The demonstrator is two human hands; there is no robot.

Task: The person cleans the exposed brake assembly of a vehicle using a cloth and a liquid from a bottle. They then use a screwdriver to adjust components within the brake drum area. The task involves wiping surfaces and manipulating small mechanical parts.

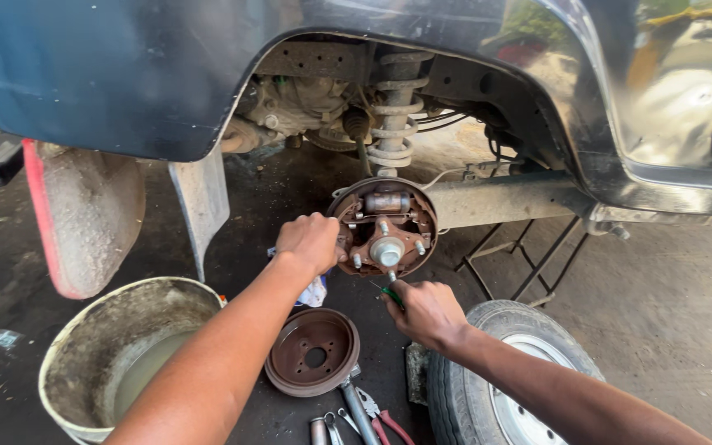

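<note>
Far left: mud flap (84, 218) with red edge hangs under the dark car body (125, 74). Below it, at the bottom-left of the floor (669, 305), a dirty bucket (117, 354) with murky liquid inside. Left hand (311, 241) is fisted against the left edge of the exposed brake assembly (385, 227); what it grips is hidden behind the knuckles, cannot tell. A white-and-blue item peeks out just under that hand, too covered to identify. Removed brake drum (313, 352) lies open side up on the floor below the assembly, near the bucket. Pliers with red handles (385, 422) and a few metal tools lie at the bottom edge, just beside the drum. Assembly is rusty, hub and studs in the middle, wheel cylinder at top, coil spring and strut (395, 115) above it in the wheel arch. Right hand (426, 311) is closed round a green-handled tool (391, 295), tip aimed at the assembly's lower edge. Hands are apart. Right of that: removed wheel (512, 379) lying at the bottom edge under the right forearm, metal stand (529, 255) under the axle beam.
</note>
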